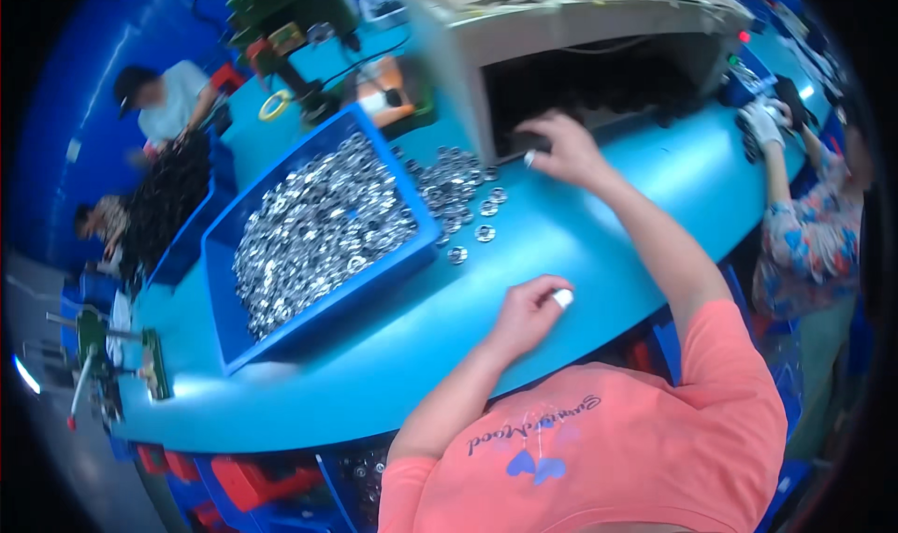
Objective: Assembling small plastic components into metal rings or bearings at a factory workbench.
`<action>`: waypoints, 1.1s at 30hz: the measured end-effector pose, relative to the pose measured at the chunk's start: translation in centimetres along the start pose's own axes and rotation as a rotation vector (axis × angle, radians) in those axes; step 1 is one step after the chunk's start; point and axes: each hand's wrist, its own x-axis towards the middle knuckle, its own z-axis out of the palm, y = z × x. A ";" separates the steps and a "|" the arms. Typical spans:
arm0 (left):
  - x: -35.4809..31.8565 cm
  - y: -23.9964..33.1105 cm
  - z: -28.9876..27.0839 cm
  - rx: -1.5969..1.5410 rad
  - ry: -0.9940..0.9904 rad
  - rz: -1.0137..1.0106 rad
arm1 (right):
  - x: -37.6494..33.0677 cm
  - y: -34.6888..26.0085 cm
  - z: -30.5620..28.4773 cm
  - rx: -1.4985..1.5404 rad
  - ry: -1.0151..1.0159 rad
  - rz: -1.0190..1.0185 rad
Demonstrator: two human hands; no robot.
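Observation:
My right hand is at the front left corner of an open-fronted box, its fingers apart and nothing visible between them. Dark pieces fill the shadowed inside of that box; their kind is too dark to make out. Nearer to me, my left hand hovers over or rests on the blue table, fingers curled closed. Whatever it may hold is hidden. Both hands have a white covering on a fingertip. Small round shiny metal parts lie loose between the box and a blue bin.
The large blue bin to the left is heaped with the same metal parts. Behind it stand a green machine and a yellow ring. A co-worker's gloved hand is at the far right; other people sit at the far left.

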 end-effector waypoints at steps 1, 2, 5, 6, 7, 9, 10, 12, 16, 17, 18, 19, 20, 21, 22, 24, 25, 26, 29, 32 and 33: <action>0.0 -0.6 0.1 -0.030 0.032 0.011 | -1.6 -0.5 -0.6 0.054 -0.068 -0.019; -0.1 -0.5 0.2 -0.062 0.053 -0.002 | -3.0 -1.0 -0.9 0.084 -0.129 -0.010; -0.3 -0.1 0.4 -0.129 0.111 -0.054 | -6.6 -2.5 -1.3 0.051 -0.140 -0.054; -0.3 -0.1 0.6 -0.134 0.126 -0.061 | -7.3 -2.8 -1.5 0.083 -0.126 -0.043; -0.4 -0.1 0.7 -0.139 0.146 -0.071 | -7.7 -3.5 -1.8 0.122 -0.117 -0.037; -0.8 0.3 0.7 -0.142 0.181 -0.101 | -8.7 -3.9 -1.7 0.173 -0.073 -0.055; -0.9 0.6 0.7 -0.146 0.200 -0.110 | -9.2 -3.7 -1.3 0.185 -0.036 -0.078; -1.4 0.9 0.9 -0.162 0.251 -0.116 | -10.1 -3.4 -0.8 0.170 0.033 -0.126; -2.3 1.7 0.1 -0.184 0.358 -0.087 | -10.8 -4.6 -1.0 0.193 0.108 -0.198; -2.6 1.8 -0.1 -0.198 0.380 -0.073 | -11.0 -5.4 -1.3 0.232 0.109 -0.204; -2.7 1.9 -0.2 -0.226 0.400 -0.047 | -11.2 -6.3 -1.5 0.296 0.107 -0.217; -2.7 1.8 -0.3 -0.264 0.406 -0.032 | -11.5 -7.4 -1.8 0.360 0.104 -0.229; -3.0 1.9 -0.5 -0.373 0.370 -0.019 | -11.8 -8.6 -2.0 0.426 0.100 -0.244; -3.1 1.8 -0.7 -0.483 0.334 -0.009 | -12.1 -9.7 -2.0 0.437 0.086 -0.297; -3.2 2.0 -0.7 -0.594 0.306 0.004 | -12.3 -10.8 -2.1 0.446 0.074 -0.351; -3.4 2.4 -0.4 -0.795 0.278 0.039 | -13.3 -12.2 -1.8 0.488 -0.004 -0.396; -3.4 1.5 -0.7 -0.849 0.252 0.055 | -13.7 -12.6 -1.6 0.526 -0.052 -0.367; -3.4 0.8 -1.2 -0.902 0.227 0.070 | -14.0 -13.0 -1.3 0.563 -0.099 -0.337; -4.8 0.0 -1.6 -0.991 0.248 0.081 | -13.4 -13.3 -2.4 0.603 -0.019 -0.276; -5.7 0.7 -2.3 -1.073 0.185 0.122 | -12.4 -7.9 -4.1 0.135 0.298 -0.206; -5.9 0.7 -2.5 -1.089 0.170 0.135 | -12.1 -5.6 -5.0 -0.031 0.357 -0.109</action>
